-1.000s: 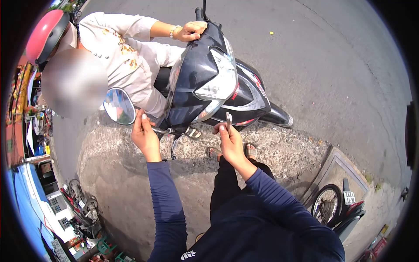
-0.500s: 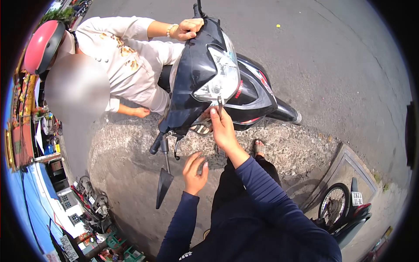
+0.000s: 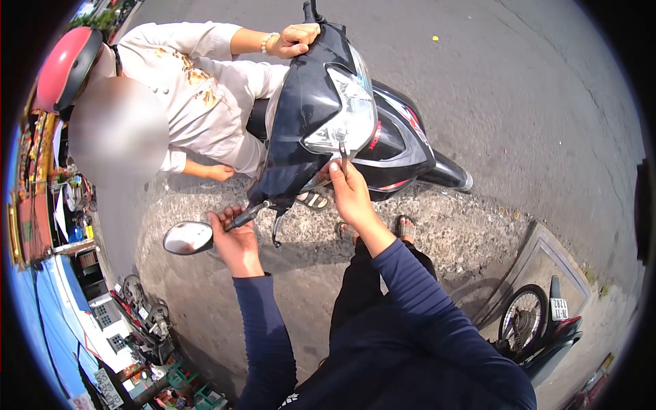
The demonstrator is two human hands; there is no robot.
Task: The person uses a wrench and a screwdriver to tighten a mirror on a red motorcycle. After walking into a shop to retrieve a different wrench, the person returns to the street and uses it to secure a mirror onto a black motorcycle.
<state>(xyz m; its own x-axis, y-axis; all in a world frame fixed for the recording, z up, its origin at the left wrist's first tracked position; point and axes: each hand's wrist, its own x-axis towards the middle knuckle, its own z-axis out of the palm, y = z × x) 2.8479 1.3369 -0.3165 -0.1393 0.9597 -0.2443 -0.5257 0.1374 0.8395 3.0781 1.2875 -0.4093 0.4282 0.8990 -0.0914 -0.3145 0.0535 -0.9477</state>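
Note:
A black motorbike [image 3: 301, 102] with a clear headlight [image 3: 348, 113] stands in front of me. My left hand [image 3: 236, 239] is closed around the mirror's stem, beside the end of the handlebar grip [image 3: 244, 217]. The oval mirror [image 3: 188, 238] sticks out to the left of that hand, its glass facing up toward me. My right hand [image 3: 352, 193] is at the lower edge of the headlight, thumb and fingers pinched on a small dark tool [image 3: 344, 152] whose tip points at the headlight.
A person [image 3: 198, 89] in a light shirt and red helmet [image 3: 67, 68] sits on the motorbike, one hand on the far handlebar. Another motorbike's rear wheel [image 3: 524, 318] stands at the lower right. More parked motorbikes [image 3: 140, 304] and shop fronts are at the left.
My left hand has moved left and up and taken hold of the mirror, which has swung from hanging below the handlebar out to the left. My right hand stays by the headlight.

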